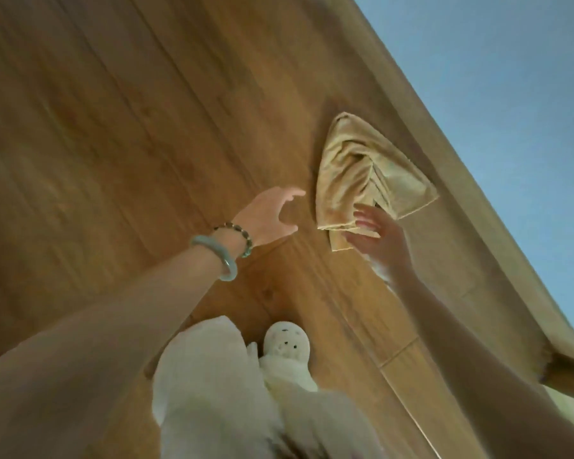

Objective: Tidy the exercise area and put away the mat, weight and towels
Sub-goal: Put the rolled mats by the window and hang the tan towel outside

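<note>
A crumpled yellow towel [355,180] lies on the wooden floor [113,127], close to the tan edge of a blue mat [510,94]. My right hand [381,240] reaches in from the lower right, and its straight fingers touch the towel's near corner. My left hand [269,217], with two bracelets on the wrist, hovers just left of the towel. Its fingers and thumb are spread in an open curve and it holds nothing. No weight is in view.
A tan band [461,180] runs diagonally between the floor and the blue mat and ends in a corner at the lower right. My pale trouser leg [206,376] and a white slipper [285,346] are at the bottom centre.
</note>
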The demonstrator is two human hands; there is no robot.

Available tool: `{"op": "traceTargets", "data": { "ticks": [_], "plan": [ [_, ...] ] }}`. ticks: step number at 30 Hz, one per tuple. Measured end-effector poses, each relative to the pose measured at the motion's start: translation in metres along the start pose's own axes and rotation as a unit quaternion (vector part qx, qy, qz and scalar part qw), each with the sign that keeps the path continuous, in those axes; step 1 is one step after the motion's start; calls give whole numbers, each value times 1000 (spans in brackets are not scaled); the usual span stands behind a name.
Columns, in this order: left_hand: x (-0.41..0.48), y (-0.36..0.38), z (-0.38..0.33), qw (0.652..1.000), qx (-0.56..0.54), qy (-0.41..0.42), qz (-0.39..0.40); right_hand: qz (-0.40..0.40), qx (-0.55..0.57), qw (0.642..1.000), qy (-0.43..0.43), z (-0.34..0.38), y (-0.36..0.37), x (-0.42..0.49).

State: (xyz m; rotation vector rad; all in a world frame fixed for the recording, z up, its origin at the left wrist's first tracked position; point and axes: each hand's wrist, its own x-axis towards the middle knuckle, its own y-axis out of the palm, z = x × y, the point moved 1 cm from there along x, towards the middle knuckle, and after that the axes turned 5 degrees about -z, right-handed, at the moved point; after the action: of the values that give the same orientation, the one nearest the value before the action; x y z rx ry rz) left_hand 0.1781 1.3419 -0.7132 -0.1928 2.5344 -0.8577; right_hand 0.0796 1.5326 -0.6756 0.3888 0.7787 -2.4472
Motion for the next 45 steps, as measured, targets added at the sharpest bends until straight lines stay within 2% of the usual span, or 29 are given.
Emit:
{"op": "traceTargets", "data": {
  "ticks": [3, 5, 8, 12, 16, 20, 24, 28, 32, 36, 43, 45],
  "plan": [
    [38, 39, 39, 998, 39, 38, 33, -8, -62, 998, -3, -50, 22, 37],
    [62, 59, 58, 994, 74, 67, 40, -15, -150, 988, -18, -79, 31, 57],
    [90, 85, 75, 987, 118, 102, 38, -15, -291, 955, -55, -113, 39, 85],
    [116, 119, 84, 963, 200, 175, 38, 5, -408, 910, -71, -147, 45, 113],
    [132, 144, 84, 945, 240, 220, 14, -51, -451, 885, -106, -163, 55, 123],
    [135, 141, 79, 949, 185, 251, -54, -77, -389, 912, -100, -152, 51, 129],
    [99, 77, 49, 968, 84, 217, -89, -107, -244, 959, -97, -79, 37, 101],
    [38, -19, -7, 972, 78, 204, -85, -81, -172, 979, -70, 26, 18, 44],
    [-20, -119, -70, 973, 91, 191, -93, -54, -145, 985, -72, 127, -7, -11],
    [-82, -210, -143, 977, 58, 189, -78, -32, -111, 991, -65, 221, -37, -68],
    [-198, -341, -281, 981, 13, 178, -70, -23, -62, 996, -54, 379, -116, -189],
    [-228, -372, -320, 982, 10, 181, -43, -27, -60, 996, -55, 416, -141, -225]
  ]
}}
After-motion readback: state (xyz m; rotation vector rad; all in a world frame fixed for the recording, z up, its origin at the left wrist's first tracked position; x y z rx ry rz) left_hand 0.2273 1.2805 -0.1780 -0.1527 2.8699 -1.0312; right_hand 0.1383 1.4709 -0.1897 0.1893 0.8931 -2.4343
